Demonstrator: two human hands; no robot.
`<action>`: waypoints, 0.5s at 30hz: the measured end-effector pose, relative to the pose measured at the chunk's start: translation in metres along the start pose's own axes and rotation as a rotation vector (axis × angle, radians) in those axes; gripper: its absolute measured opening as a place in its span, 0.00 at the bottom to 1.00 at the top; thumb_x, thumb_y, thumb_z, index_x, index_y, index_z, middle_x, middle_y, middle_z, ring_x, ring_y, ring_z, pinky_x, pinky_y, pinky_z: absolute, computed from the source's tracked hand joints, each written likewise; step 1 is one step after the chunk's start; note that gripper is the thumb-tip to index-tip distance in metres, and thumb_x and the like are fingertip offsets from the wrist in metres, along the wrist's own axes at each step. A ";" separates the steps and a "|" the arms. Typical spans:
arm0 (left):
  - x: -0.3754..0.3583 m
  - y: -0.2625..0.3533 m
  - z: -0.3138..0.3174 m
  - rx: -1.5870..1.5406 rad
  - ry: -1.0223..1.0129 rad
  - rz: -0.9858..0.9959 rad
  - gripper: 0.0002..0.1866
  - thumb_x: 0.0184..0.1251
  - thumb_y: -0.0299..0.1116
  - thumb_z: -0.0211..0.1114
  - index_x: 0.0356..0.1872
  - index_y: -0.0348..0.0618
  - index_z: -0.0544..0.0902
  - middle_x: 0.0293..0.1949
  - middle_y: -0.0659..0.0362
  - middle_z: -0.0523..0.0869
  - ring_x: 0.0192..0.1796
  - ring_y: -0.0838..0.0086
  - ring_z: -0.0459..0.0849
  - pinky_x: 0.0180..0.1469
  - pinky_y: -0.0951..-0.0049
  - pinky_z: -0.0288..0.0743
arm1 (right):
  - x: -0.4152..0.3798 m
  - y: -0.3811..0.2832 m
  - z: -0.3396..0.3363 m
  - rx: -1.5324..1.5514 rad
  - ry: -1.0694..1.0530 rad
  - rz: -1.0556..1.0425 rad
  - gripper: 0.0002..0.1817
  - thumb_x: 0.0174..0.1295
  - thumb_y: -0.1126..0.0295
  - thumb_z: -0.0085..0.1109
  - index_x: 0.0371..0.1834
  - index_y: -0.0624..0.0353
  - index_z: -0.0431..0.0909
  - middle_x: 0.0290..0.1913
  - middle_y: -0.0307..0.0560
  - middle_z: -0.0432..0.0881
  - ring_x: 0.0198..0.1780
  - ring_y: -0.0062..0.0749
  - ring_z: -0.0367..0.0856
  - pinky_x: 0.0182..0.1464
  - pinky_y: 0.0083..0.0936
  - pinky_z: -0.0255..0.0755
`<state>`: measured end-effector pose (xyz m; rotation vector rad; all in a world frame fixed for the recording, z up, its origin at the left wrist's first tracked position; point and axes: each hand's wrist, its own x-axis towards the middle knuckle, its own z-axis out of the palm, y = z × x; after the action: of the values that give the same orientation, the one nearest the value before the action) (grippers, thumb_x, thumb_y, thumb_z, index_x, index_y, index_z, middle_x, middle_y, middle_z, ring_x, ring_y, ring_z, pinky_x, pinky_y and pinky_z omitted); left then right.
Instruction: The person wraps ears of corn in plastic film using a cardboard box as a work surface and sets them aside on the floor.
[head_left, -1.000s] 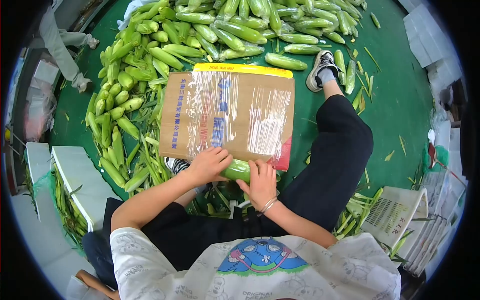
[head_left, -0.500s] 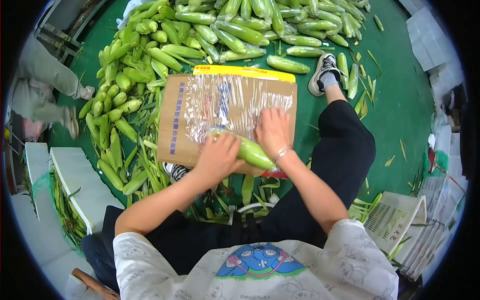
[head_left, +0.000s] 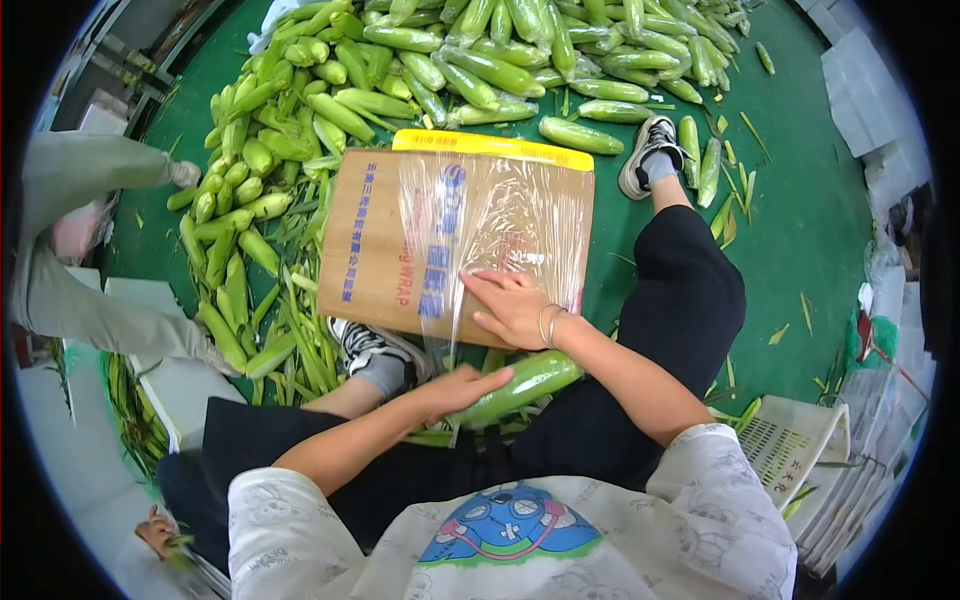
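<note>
A green ear of corn (head_left: pixel 528 386), shiny as if under clear film, lies in front of my lap. My left hand (head_left: pixel 462 390) grips its left end, the fingers partly hidden. On the cardboard box (head_left: pixel 350 240) a sheet of clear plastic film (head_left: pixel 505 215) is spread, and a band of it hangs over the near edge towards the corn. My right hand (head_left: pixel 508 308) rests on the film near that edge, fingers stretched out and holding nothing. A yellow strip (head_left: pixel 490 148) runs along the far edge of the box.
Unwrapped corn (head_left: pixel 255 155) is heaped at left; film-wrapped ears (head_left: pixel 490 70) pile up at the back. Loose husks (head_left: pixel 300 340) litter the green floor (head_left: pixel 790 230). Another person's legs (head_left: pixel 100 300) are at left, white foam boxes (head_left: pixel 150 370) beside them. A white crate (head_left: pixel 790 440) stands at right.
The corn has come off the box towards my lap, carried by my left hand. My right hand has moved down and left to the near part of the film. The other person's legs have shifted closer.
</note>
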<state>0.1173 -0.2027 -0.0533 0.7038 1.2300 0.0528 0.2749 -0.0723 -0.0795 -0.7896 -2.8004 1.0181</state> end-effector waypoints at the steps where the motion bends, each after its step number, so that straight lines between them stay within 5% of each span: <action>1: -0.017 -0.005 0.016 -0.698 -0.341 -0.339 0.41 0.63 0.74 0.50 0.38 0.37 0.83 0.29 0.53 0.84 0.21 0.67 0.80 0.20 0.66 0.73 | 0.001 0.001 0.004 0.036 0.022 0.014 0.33 0.73 0.55 0.43 0.76 0.61 0.51 0.71 0.56 0.66 0.74 0.44 0.58 0.73 0.39 0.49; 2: -0.033 -0.030 0.031 -1.036 -0.633 -0.358 0.41 0.64 0.74 0.47 0.39 0.38 0.80 0.28 0.54 0.81 0.17 0.72 0.75 0.16 0.70 0.67 | 0.000 0.002 0.002 0.032 0.017 -0.002 0.33 0.73 0.55 0.43 0.76 0.61 0.51 0.71 0.56 0.66 0.74 0.44 0.58 0.73 0.39 0.49; 4: -0.052 -0.076 0.044 -1.042 -0.645 -0.362 0.39 0.67 0.72 0.45 0.43 0.40 0.79 0.27 0.54 0.80 0.15 0.73 0.70 0.14 0.72 0.63 | -0.001 -0.001 0.002 0.118 0.054 0.034 0.34 0.72 0.57 0.44 0.76 0.62 0.51 0.73 0.58 0.62 0.74 0.46 0.58 0.74 0.41 0.47; 6: -0.070 -0.075 0.029 -0.935 -0.424 -0.366 0.37 0.68 0.70 0.45 0.44 0.41 0.79 0.27 0.55 0.79 0.15 0.74 0.69 0.13 0.72 0.62 | -0.003 -0.003 0.006 0.193 0.086 0.035 0.34 0.72 0.56 0.45 0.76 0.62 0.52 0.72 0.59 0.63 0.74 0.46 0.58 0.74 0.40 0.46; 8: -0.082 -0.071 0.009 -0.622 -0.333 -0.237 0.40 0.67 0.72 0.47 0.47 0.38 0.80 0.28 0.53 0.81 0.20 0.73 0.76 0.17 0.72 0.68 | -0.004 -0.002 0.009 0.248 0.108 0.023 0.35 0.71 0.55 0.46 0.76 0.63 0.52 0.71 0.59 0.65 0.74 0.46 0.57 0.75 0.39 0.46; 11: -0.100 -0.039 0.015 0.606 -0.184 -0.223 0.49 0.59 0.75 0.54 0.47 0.25 0.84 0.42 0.45 0.86 0.41 0.69 0.84 0.41 0.73 0.77 | -0.012 -0.006 0.015 0.099 0.174 -0.026 0.35 0.70 0.55 0.49 0.75 0.62 0.54 0.70 0.60 0.65 0.74 0.49 0.58 0.75 0.39 0.46; 15: -0.118 0.011 0.003 0.367 0.081 -0.200 0.46 0.56 0.74 0.59 0.41 0.27 0.86 0.33 0.52 0.85 0.38 0.72 0.82 0.38 0.72 0.74 | -0.024 -0.016 0.007 0.274 0.288 0.003 0.28 0.70 0.58 0.50 0.68 0.62 0.65 0.66 0.60 0.70 0.71 0.49 0.63 0.72 0.37 0.54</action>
<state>0.0809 -0.2432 0.0524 0.8979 1.3994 -0.3201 0.2868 -0.0982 -0.0722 -0.8289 -2.3581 1.1520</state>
